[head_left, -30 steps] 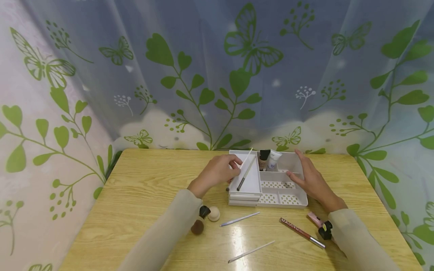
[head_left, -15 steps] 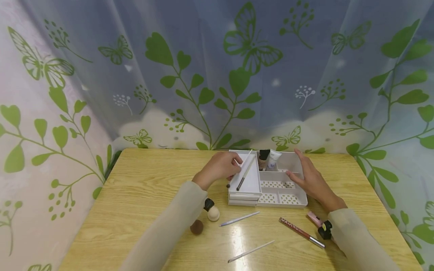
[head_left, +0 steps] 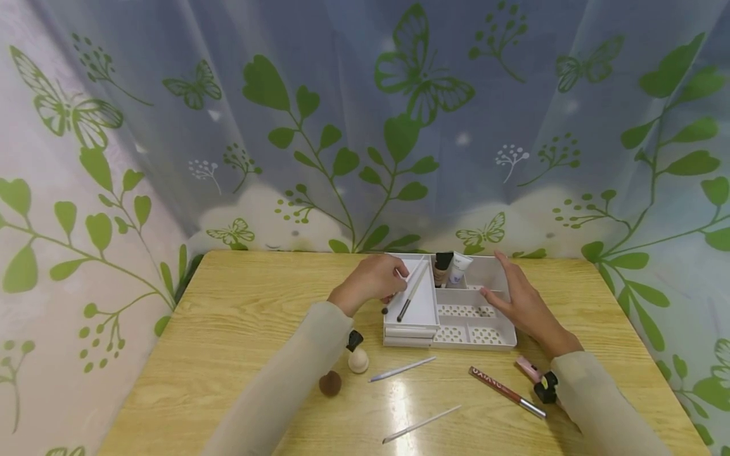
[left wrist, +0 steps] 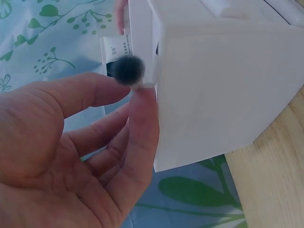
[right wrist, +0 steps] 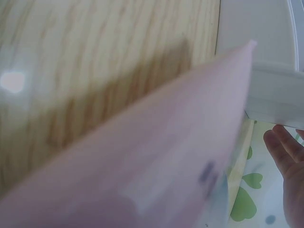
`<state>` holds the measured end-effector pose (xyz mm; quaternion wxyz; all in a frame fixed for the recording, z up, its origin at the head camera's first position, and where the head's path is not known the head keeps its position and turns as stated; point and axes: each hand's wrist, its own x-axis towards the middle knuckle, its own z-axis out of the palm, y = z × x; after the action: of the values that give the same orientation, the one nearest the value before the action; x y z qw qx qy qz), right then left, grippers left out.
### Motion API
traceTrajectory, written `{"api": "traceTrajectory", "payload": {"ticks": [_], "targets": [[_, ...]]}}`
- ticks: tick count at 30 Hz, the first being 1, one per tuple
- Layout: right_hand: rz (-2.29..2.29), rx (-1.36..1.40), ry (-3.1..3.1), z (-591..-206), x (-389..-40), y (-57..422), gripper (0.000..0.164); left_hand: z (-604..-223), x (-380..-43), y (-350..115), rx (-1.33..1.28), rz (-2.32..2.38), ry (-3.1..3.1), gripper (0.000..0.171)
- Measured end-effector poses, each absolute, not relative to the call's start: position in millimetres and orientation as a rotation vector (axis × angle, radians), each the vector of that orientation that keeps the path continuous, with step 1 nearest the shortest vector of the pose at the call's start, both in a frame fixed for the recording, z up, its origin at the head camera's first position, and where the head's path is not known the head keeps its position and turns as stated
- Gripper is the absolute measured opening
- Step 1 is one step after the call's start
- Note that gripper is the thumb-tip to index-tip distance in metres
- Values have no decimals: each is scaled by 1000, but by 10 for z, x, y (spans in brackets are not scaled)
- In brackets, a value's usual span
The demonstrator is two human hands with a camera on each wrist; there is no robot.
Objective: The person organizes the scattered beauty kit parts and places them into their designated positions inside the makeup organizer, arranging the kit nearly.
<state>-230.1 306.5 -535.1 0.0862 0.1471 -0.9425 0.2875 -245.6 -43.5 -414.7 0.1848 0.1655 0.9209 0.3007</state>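
My left hand (head_left: 373,278) pinches a thin makeup brush (left wrist: 128,70) between thumb and finger, its dark bristle end towards me. This brush slants over the left tray of a white desk organizer (head_left: 476,346), close to the tray's left wall. Inside the tray lies another slim brush (head_left: 413,292) with a dark tip. My right hand (head_left: 527,307) rests against the organizer's right side, thumb over the inner edge. In the right wrist view, its straight fingers (right wrist: 280,145) are at the outer wall. A black-capped tube (head_left: 442,269) and a white tube (head_left: 459,268) stand in the back compartment.
On the wooden table (head_left: 251,316) lie a lilac stick (head_left: 402,368), a thin brush (head_left: 421,424), a red-brown pencil (head_left: 506,391) and a pink tube (head_left: 529,368). A puff-like cream piece (head_left: 358,361) and a brown brush head (head_left: 330,383) sit by my left sleeve. A patterned curtain hangs behind.
My left hand has shifted slightly to the right, and the pinched brush has come lower over the tray. The right hand stays where it was.
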Motion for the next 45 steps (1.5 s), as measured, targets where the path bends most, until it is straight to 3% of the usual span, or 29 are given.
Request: {"api": "traceTrajectory", "payload": {"ticks": [45], "targets": [[869, 434, -2812, -5310, -2275, 3033, 95, -4208, -2280, -436, 572, 544, 2804, 27]]}}
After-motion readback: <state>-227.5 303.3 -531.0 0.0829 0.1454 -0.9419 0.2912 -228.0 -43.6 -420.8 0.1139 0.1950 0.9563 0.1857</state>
